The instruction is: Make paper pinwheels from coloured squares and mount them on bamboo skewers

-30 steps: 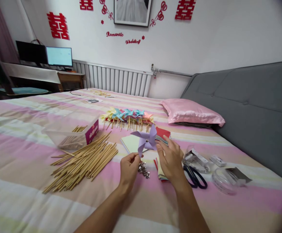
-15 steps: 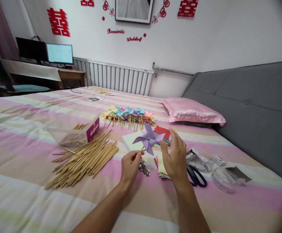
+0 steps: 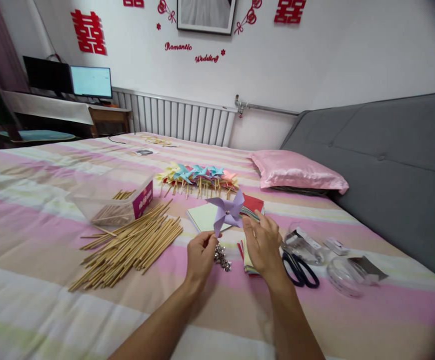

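Observation:
A purple paper pinwheel (image 3: 228, 212) is held up by its stick, which my left hand (image 3: 201, 255) pinches low down. My right hand (image 3: 264, 245) is beside the blades on the right, fingers extended and holding nothing; whether a fingertip touches the paper I cannot tell. Just under the left hand lies a small heap of silver pins or bells (image 3: 222, 258), too small to name surely. Below the right hand is a stack of coloured paper squares (image 3: 247, 257). Behind the pinwheel lie pale green sheets (image 3: 200, 216) and red-topped paper (image 3: 254, 202).
Many wooden sticks (image 3: 135, 250) spread at left, before a clear plastic box (image 3: 107, 200). Finished pinwheels (image 3: 198, 175) lie in a row farther back. At right are dark-handled scissors (image 3: 302, 270), clear packaging (image 3: 303, 245) and a round clear container (image 3: 343, 275). A pink pillow (image 3: 298, 172) lies near the headboard.
The pinwheel's blades have turned to a different angle. My right hand has come slightly lower and left, its fingers bending a little. My left hand stays in place with the stick.

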Available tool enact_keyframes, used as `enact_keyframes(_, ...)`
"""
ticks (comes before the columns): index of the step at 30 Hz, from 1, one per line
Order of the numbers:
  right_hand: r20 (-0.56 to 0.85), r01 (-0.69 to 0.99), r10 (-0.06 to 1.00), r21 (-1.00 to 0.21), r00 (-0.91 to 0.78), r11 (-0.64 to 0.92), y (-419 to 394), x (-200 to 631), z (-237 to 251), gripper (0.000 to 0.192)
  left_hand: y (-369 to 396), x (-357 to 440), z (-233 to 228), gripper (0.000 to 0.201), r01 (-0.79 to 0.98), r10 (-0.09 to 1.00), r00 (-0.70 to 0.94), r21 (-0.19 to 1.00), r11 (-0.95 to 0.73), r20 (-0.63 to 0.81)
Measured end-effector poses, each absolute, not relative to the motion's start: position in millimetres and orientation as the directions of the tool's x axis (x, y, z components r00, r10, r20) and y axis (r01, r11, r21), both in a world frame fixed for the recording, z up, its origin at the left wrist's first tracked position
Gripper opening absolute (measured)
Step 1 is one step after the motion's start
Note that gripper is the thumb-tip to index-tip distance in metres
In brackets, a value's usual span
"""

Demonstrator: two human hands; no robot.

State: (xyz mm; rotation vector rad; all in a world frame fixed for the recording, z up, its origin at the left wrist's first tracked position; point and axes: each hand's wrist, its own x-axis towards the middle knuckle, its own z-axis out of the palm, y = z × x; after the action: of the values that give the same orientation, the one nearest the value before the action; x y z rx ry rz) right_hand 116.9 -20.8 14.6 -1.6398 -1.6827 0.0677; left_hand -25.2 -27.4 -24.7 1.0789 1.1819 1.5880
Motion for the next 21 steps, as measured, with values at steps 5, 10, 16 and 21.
enact_keyframes(5, 0.443, 0.769, 0.893, -0.597, 0.077, 0.23, -23, 112, 15, 0.058, -27, -25, -24, 0.026, -0.148, 0.952, -0.259, 0.968, -0.204, 0.161)
enact_keyframes(10, 0.548, 0.737, 0.825, -0.613, 0.137, 0.285, -20, 120, 18, 0.055, -26, -25, -26, 0.026, -0.165, 0.961, -0.233, 0.968, -0.189, 0.148)
enact_keyframes(16, 0.686, 0.819, 0.713, -0.487, 0.145, 0.303, -22, 121, 24, 0.049, -26, -25, -29, 0.024, 0.03, 0.956, -0.181, 0.973, -0.23, 0.231)
enact_keyframes(21, 0.627, 0.842, 0.757, -0.498, 0.183, 0.209, -25, 117, 22, 0.046, -26, -25, -29, 0.022, 0.045, 0.951, -0.19, 0.97, -0.24, 0.244)
